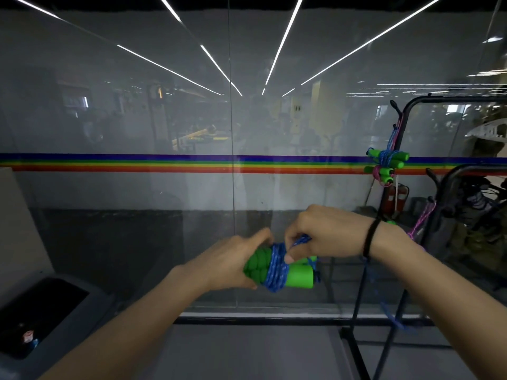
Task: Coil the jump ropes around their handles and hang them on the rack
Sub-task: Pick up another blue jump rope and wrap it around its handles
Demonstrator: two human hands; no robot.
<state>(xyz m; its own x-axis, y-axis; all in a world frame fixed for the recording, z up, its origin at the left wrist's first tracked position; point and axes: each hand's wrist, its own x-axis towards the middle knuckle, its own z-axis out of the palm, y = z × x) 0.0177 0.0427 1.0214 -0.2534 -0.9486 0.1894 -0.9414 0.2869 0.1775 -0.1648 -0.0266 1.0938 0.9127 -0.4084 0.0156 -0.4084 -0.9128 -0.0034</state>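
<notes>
Green handles (300,276): pair laid side by side, held level at mid-frame, low, in front of glass wall (137,119). Ribbed grips point left, smooth ends right.

Blue rope (275,271): many turns wound tight round the middle of the handles. A loose length runs off under the right wrist and hangs down at the right, beside the rack's leg.

Left hand (227,266): fingers and thumb curled round the ribbed end, holding the bundle firmly.

Right hand (329,229): above and right of the coil, thumb and fingers pinching a strand of the blue rope right at the wraps; thumb tip rests on the coil. Black band (369,238) on this wrist.

Rack (452,99): black tube frame at the right edge, well apart from the held bundle. Two coiled bundles hang from one peg: blue-wrapped bundle (388,157) above, pink-wrapped bundle (380,175) just under it, touching or nearly so. A pink rope (424,219) hangs lower down, behind the right forearm.

Rainbow stripe (164,163) runs across the glass. Red extinguisher (393,200) shows behind the rack. Grey bin (90,305) at lower left, dark opening on top.
</notes>
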